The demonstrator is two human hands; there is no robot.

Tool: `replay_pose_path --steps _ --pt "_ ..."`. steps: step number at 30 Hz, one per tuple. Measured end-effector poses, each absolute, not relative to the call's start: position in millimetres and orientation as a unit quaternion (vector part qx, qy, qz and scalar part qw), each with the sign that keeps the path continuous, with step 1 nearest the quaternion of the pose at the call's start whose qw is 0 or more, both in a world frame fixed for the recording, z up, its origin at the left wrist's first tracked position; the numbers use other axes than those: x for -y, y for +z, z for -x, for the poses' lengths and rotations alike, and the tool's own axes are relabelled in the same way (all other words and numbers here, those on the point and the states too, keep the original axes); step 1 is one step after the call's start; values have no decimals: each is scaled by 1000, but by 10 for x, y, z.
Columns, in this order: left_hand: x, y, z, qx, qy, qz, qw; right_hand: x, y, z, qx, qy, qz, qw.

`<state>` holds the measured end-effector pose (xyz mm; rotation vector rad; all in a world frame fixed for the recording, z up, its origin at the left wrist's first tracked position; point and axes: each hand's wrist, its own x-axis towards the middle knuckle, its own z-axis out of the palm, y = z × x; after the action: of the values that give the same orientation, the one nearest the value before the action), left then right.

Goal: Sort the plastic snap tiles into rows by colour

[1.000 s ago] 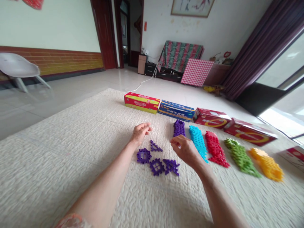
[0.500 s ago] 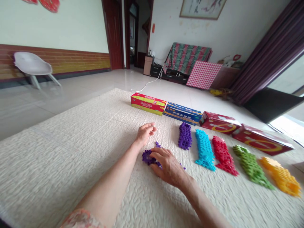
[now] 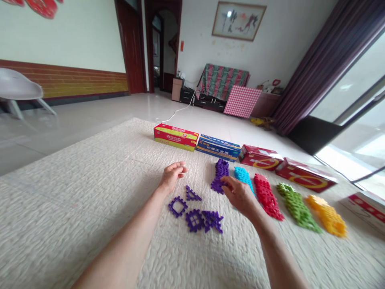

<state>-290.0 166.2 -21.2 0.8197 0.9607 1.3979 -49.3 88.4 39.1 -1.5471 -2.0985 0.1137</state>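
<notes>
My right hand (image 3: 240, 193) is at the near right edge of a stack of purple plastic interlocking pieces (image 3: 220, 172). Its fingers are bent and apart, the tips at the stack; no held piece shows. My left hand (image 3: 172, 176) hovers above the mat, fingers loosely curled, thumb apart, nothing visible in it. Between my arms lie loose purple pieces: a triangle frame (image 3: 192, 194), a square frame (image 3: 171, 206), a window-like square (image 3: 195, 227) and a spiky cluster (image 3: 213, 221) beside it. Partly behind my right hand is a blue stack (image 3: 243, 175).
Red (image 3: 267, 196), green (image 3: 297, 206) and yellow (image 3: 327, 216) stacks continue to the right. Behind stand a red-and-yellow box (image 3: 176, 137), a blue box (image 3: 218, 147) and two dark red boxes (image 3: 261, 157). A white-and-red box (image 3: 365, 212) sits at the far right of the quilted mat (image 3: 90, 188).
My right hand has lifted off the loose purple pieces and moved right and forward to the purple stack, uncovering them. My left hand stays raised over the mat. The camera view has shifted right.
</notes>
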Motion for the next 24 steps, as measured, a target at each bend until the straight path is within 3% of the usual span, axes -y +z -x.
replay_pose_path --steps 12,19,24 --pt "-1664 -228 2909 -406 597 -361 590 -975 196 312 757 24 623 196" --pt "-1658 -204 2903 -410 595 -361 590 -995 177 277 708 -33 675 205" --pt "-1646 -186 2904 -414 596 -354 590 -956 231 439 737 -19 625 256"
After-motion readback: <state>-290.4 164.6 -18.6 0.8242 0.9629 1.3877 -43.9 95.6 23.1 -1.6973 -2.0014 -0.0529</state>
